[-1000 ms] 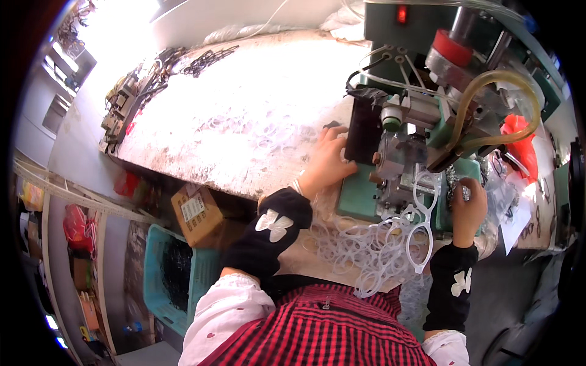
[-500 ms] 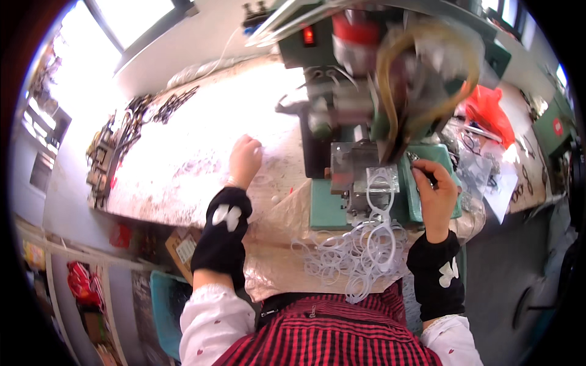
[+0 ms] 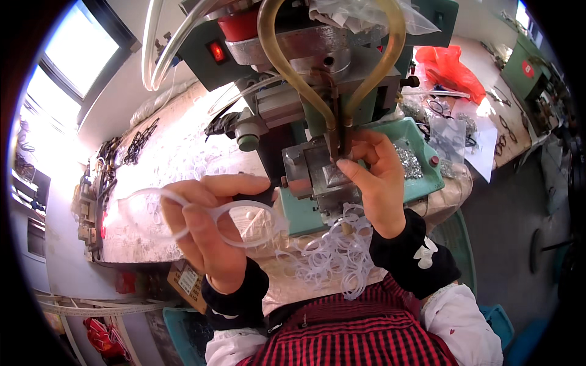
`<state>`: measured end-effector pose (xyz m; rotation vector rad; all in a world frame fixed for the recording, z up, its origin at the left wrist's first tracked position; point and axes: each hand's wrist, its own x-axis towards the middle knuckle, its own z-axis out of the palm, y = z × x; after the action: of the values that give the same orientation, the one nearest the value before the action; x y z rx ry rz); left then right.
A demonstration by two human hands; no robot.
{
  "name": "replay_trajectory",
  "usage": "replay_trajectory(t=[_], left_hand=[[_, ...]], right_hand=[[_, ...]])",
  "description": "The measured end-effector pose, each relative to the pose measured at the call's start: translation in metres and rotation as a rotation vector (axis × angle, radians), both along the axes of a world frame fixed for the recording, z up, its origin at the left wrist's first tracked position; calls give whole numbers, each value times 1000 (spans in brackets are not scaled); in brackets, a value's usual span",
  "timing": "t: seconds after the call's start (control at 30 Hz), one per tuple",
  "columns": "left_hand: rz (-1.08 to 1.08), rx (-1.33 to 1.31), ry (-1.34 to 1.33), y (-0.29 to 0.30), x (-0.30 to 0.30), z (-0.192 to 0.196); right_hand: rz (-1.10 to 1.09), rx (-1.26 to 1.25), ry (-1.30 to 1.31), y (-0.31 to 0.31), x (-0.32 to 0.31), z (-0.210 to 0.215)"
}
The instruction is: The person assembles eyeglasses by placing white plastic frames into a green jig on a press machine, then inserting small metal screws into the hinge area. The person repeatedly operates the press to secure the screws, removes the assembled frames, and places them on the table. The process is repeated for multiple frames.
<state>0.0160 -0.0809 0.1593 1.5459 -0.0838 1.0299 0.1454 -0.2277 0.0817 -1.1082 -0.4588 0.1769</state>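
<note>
In front of the machine's left side, my left hand (image 3: 207, 229) grips a translucent white glasses frame (image 3: 281, 224), fingers closed around its bridge and one rim while the index finger points right. My right hand (image 3: 379, 186) is at the machine's metal block (image 3: 314, 171), thumb and forefinger pinched beside the pointed tips (image 3: 334, 146). Whatever small piece lies in that pinch is too small to make out. Below the block, a tangled pile of similar clear frames (image 3: 339, 253) spreads over the table's front edge toward my apron.
A green tray (image 3: 434, 177) of small shiny metal parts (image 3: 408, 163) sits right of the block. Curved yellowish hoses (image 3: 273, 52) hang from the machine head. Behind the tray lie a red plastic bag (image 3: 450, 70) and dark frames. More frames and dark metal parts (image 3: 107, 161) line the table's left.
My left hand, earlier resting on the table at left, now holds a glasses frame nearer me. My right hand has moved from the green tray to the machine's tips. The view has shifted.
</note>
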Motion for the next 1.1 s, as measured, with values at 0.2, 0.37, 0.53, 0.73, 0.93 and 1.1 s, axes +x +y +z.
replay_trajectory(t=[0.2,0.37,0.53,0.73,0.93,1.1], left_hand=[[221,290,-40,16,38,20],[197,300,-14,9,43,20],[-352,-21,207,-14,-5,10],[-954,-711,867,-43,15,-42],[-897,-868,775,-55,29,-62],[-909,-872,744,-55,28,-63]], right_hand=[[76,149,136,8,-5,8],[28,188,237,2,-10,19],[-76,-275,-252,-38,-22,24],[-610,-1227,-641,-117,21,-51],[-650,-1033,-733,-85,64,-65],[-680,-1071,-767,-85,81,-72]])
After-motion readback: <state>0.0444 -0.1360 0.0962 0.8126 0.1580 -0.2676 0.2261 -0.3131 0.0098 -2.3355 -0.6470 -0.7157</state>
